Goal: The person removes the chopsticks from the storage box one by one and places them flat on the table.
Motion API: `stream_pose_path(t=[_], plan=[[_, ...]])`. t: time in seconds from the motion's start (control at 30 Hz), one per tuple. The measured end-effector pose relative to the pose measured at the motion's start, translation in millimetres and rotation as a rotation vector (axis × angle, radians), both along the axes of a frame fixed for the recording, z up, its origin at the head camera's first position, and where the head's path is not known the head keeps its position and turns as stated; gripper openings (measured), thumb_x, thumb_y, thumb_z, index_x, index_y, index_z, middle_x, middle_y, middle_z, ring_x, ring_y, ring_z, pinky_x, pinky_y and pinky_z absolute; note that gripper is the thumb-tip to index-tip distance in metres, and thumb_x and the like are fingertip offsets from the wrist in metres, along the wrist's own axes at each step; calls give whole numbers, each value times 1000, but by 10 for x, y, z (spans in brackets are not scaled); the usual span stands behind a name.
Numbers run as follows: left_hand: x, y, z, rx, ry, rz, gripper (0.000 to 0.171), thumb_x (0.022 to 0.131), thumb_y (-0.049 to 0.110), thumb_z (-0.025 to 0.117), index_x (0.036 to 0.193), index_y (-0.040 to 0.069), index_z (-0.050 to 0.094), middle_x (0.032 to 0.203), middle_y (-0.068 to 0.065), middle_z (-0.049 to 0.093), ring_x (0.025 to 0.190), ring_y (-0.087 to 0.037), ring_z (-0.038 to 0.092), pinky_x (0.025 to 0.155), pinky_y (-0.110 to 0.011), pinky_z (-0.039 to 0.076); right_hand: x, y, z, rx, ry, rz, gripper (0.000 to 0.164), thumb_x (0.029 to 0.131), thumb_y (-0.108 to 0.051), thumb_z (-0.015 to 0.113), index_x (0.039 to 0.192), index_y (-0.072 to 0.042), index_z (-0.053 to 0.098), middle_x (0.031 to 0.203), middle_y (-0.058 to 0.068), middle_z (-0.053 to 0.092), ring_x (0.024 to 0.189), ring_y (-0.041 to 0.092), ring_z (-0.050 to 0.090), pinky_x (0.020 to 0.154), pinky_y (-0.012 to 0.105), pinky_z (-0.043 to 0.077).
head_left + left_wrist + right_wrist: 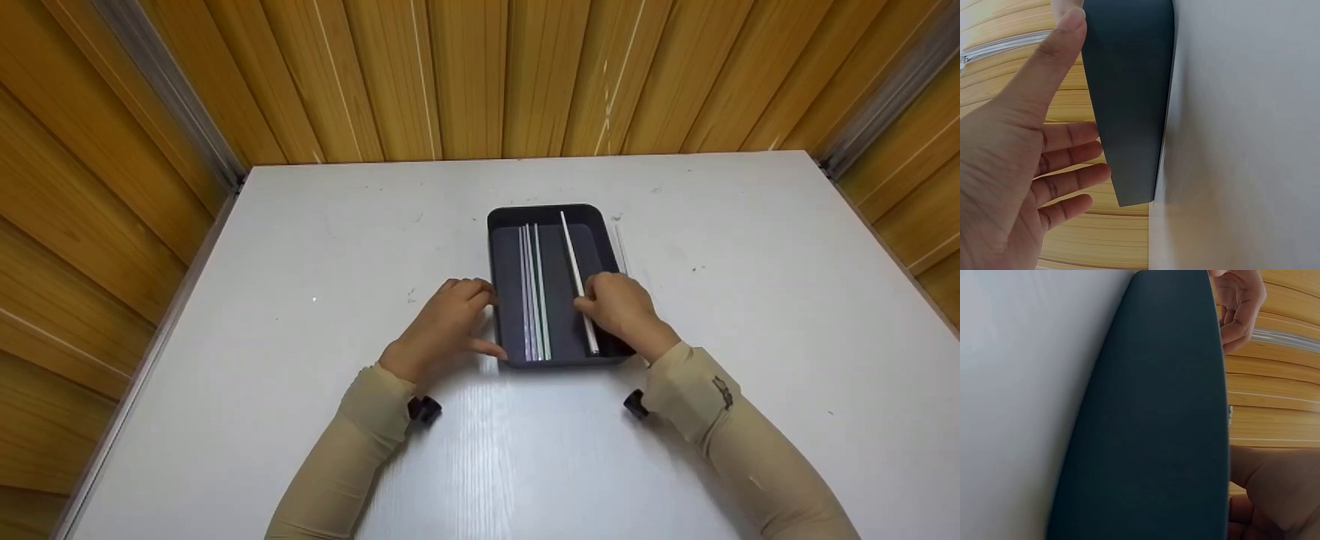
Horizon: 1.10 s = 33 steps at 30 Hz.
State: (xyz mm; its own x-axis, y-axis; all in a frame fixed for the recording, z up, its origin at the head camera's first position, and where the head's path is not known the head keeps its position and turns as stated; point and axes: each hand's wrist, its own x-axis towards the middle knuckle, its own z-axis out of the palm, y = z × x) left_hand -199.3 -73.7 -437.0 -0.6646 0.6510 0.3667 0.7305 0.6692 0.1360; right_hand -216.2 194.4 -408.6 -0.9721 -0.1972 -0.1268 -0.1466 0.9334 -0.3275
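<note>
A dark rectangular tray [559, 362] lies on the white table. Several thin, straight sticks [534, 292] with a shiny lilac and green sheen lie lengthwise side by side in its left half. My right hand [622, 304] reaches over the tray's right wall and pinches a silvery-white stick [571, 251], which slants across the tray's right half. My left hand [450, 319] is at the tray's left wall with fingers extended and thumb by the near corner. In the left wrist view, its fingertips meet the upper edge of the tray wall [1129, 112]. The tray wall partly hides my right hand in the right wrist view.
A thin pale stick [621, 247] lies on the table [360, 225] just beyond the tray's right side. Wood-patterned panels [465, 82] rise behind the table and along its left and right sides. Black wrist cameras [425, 410] sit under both sleeves.
</note>
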Motion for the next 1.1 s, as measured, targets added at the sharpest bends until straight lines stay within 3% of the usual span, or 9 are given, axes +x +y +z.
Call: stream_pose_path(t=[1.1], plan=[[-2, -15, -23, 21, -19, -16, 74, 58, 61, 78, 104, 5, 66, 113, -6, 62, 105, -22, 60, 96, -35, 46, 9, 318, 141, 14, 17, -43, 27, 88, -25, 58, 69, -7, 55, 63, 1, 50, 59, 17, 45, 50, 26, 31]])
